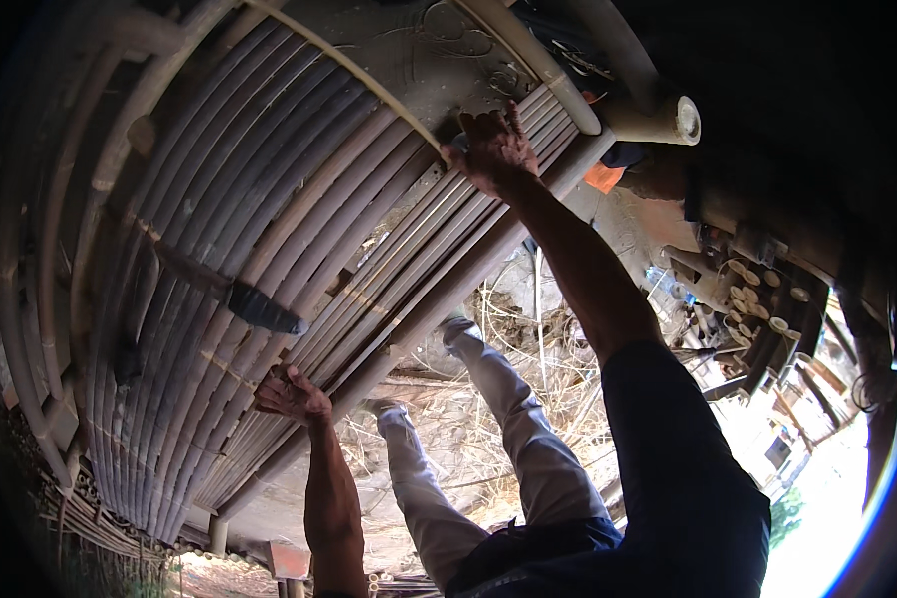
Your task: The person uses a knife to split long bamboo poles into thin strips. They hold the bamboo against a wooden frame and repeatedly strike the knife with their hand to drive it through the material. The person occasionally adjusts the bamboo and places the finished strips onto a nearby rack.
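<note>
A long bench-like surface of bamboo slats (299, 214) slopes across in front of me. At its far right end my right hand (495, 151) grips the end of a thin, pale bamboo strip (354, 68) between thumb and fingers. The strip curves away over the slats to the upper left. Lower down, my left hand (293, 395) rests at the near edge of the slats, its fingers curled. What it may hold is hidden. A knife (264, 309) with a dark wrapped handle lies on the slats just beyond the left hand, its blade pointing up and left.
A thick bamboo rail (448, 299) runs along the near edge. One bamboo pole (663, 122) juts out with its cut end beyond my right hand. Loose shavings (568, 414) cover the ground by my feet. Cut bamboo pieces (757, 299) are piled at right.
</note>
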Motion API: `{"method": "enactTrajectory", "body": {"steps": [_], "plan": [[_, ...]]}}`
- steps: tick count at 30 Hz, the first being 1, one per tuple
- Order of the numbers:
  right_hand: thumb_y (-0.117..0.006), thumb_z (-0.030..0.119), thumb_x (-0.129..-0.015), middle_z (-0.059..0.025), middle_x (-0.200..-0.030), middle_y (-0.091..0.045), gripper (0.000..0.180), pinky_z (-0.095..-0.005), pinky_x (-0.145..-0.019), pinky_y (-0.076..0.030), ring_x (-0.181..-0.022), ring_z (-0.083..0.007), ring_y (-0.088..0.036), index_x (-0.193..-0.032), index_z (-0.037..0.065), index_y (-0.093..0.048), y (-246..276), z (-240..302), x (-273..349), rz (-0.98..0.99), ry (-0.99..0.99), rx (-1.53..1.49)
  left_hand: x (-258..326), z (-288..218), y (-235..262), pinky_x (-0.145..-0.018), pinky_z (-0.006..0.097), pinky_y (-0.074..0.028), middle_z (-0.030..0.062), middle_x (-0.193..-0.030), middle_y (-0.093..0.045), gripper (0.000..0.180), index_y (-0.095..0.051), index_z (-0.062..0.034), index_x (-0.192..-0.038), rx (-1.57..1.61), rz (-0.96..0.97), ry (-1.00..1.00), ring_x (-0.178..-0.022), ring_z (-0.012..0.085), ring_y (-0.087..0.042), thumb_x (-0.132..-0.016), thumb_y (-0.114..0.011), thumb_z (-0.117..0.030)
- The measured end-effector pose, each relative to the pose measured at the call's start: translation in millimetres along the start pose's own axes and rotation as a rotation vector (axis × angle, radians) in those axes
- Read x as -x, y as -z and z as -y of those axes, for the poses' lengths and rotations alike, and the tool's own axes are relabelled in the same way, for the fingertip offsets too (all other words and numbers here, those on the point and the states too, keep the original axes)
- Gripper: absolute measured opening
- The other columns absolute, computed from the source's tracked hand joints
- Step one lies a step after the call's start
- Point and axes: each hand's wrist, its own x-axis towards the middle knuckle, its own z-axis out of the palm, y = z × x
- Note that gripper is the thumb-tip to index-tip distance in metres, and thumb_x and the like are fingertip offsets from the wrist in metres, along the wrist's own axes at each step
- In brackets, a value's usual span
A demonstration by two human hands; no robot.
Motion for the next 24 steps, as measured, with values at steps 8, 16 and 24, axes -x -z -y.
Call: {"method": "enactTrajectory", "body": {"steps": [8, 16, 24], "plan": [[-0.062, 0.030, -0.090, -0.0207, -0.129, -0.051, 0.058, -0.0519, -0.101, -0.039, -0.121, -0.0391, -0.047, -0.138, 0.003, -0.043, 19.9, 166.8, 73.6, -0.330, 0.122, -0.449, -1.0, 25.0, -2.3, -0.109, 0.070, -0.007, 0.0285, -0.143, -0.034, 0.067, -0.047, -0.0087, -0.134, 0.098, 0.245, 0.012, -0.136, 0.0510, -0.024, -0.097, -0.036, -0.063], [-0.074, 0.040, -0.082, -0.0209, -0.129, -0.046, 0.086, -0.0556, -0.088, -0.050, -0.112, -0.0432, -0.057, -0.148, 0.012, -0.025, 15.1, 355.4, 67.3, 0.107, 0.057, -0.381, 7.7, 45.1, 91.2, -0.112, 0.063, -0.022, 0.0211, -0.146, -0.039, 0.071, -0.039, -0.0101, -0.145, 0.479, 0.277, -0.034, -0.141, 0.0402, -0.030, -0.088, -0.064, -0.045], [-0.074, 0.028, -0.081, -0.0063, -0.086, -0.046, 0.045, -0.0363, -0.055, -0.041, -0.067, -0.0221, -0.049, -0.110, 0.013, -0.044, 46.9, 326.5, 173.5, 0.164, -0.302, -0.771, 23.6, 301.7, 112.4, -0.086, 0.039, -0.051, 0.0143, -0.112, -0.066, 0.051, -0.056, 0.0001, -0.127, 1.028, -0.001, 1.226, -0.101, 0.0243, -0.065, -0.094, -0.065, -0.038]]}}
